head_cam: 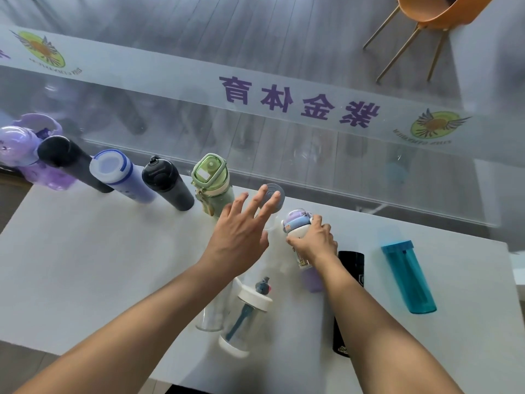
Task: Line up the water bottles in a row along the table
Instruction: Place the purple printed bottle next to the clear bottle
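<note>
Your right hand [312,243] grip is clamped on the lilac cartoon bottle [298,226], upright, just right of the grey-lidded clear bottle [271,194]. Left hand [241,234] splayed, released, hovering there. Row's open slot lies left-forward, past the green bottle [210,180] on the tabletop [85,251].

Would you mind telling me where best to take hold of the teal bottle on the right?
Probably round the middle of the teal bottle's body, coming from its right. It stands upright and apart from the black bottle, with bare table on that side; the straight walls suit a wrap grip.
</note>
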### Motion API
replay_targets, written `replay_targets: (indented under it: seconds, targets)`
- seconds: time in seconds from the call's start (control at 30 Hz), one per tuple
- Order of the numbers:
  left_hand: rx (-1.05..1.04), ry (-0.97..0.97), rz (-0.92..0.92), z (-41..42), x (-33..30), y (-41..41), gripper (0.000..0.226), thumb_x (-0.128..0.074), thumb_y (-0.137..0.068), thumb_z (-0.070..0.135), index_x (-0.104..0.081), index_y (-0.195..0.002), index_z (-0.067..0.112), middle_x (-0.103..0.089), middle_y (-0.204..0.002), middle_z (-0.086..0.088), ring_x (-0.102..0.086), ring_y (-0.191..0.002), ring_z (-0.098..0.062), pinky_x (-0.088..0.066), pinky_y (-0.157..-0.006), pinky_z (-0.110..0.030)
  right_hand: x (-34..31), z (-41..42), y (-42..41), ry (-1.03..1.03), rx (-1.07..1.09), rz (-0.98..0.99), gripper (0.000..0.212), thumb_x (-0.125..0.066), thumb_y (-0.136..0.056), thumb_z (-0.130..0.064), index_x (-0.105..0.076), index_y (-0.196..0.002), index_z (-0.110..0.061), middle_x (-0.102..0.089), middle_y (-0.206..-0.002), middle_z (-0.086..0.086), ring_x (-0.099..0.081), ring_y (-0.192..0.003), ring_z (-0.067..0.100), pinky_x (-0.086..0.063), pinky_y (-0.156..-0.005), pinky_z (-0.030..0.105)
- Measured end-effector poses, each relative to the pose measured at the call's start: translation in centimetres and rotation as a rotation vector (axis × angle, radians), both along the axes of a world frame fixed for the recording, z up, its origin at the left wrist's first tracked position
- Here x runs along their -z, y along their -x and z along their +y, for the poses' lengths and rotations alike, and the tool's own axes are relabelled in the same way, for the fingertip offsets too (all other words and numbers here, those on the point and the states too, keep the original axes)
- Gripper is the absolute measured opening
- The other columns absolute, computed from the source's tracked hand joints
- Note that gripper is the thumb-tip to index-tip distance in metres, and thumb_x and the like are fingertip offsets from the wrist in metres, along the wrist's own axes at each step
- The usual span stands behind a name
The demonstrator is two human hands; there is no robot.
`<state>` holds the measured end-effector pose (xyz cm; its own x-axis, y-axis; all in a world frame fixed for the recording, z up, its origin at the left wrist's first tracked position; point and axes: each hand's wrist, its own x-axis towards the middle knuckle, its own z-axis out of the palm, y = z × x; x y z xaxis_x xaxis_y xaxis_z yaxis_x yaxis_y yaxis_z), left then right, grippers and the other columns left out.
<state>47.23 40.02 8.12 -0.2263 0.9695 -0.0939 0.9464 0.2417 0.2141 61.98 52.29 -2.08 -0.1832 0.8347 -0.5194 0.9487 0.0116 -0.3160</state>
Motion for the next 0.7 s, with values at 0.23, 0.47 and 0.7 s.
replay_targets:
  seconds: [0.23, 0.47, 0.7]
  targets:
    - [-0.008, 0.087, 0.014, -0.1, 0.3, 0.0, 0.078, -0.047, -0.097, 0.039, 0.008, -0.153, 0.034, 0.005, -0.165, 0.003, -0.012, -0.148, -0.035, -0.019, -0.117, -0.048, -1.2, 0.7, -1.2, 0.064, 0.071, 0.133, 0.084, -0.078, -0.064, -0.044, -0.039, -0.134, -0.02, -0.05, -0.122, 0.011, -0.058, -0.114, 0.033, -0.051, -0.096, 0.039]
    - [-0.013, 0.087, 0.011, -0.1, 0.5, -0.4, 0.08, -0.048, -0.097, 0.039, 0.009, -0.153, 0.034, 0.006, -0.164, 0.003, -0.015, -0.147, -0.035, -0.02, -0.117, -0.048, -3.7, 0.7, -3.8, -0.134, 0.208, 0.419, 0.083, -0.088, -0.063, -0.035, -0.044, -0.132, -0.02, -0.048, -0.117, 0.004, -0.048, -0.098, 0.019, -0.045, -0.086, 0.028]
    - [-0.003, 0.075, 0.014, -0.2, 0.4, -0.3, 0.082, -0.05, -0.095, 0.037, 0.008, -0.153, 0.034, 0.006, -0.165, 0.003, -0.018, -0.146, -0.035, -0.024, -0.116, -0.047, -4.3, -0.2, -4.6, -0.248, 0.321, 0.672, 0.076, -0.093, -0.057, -0.04, -0.046, -0.116, -0.038, -0.061, -0.117, -0.002, -0.063, -0.105, 0.019, -0.056, -0.09, 0.036]
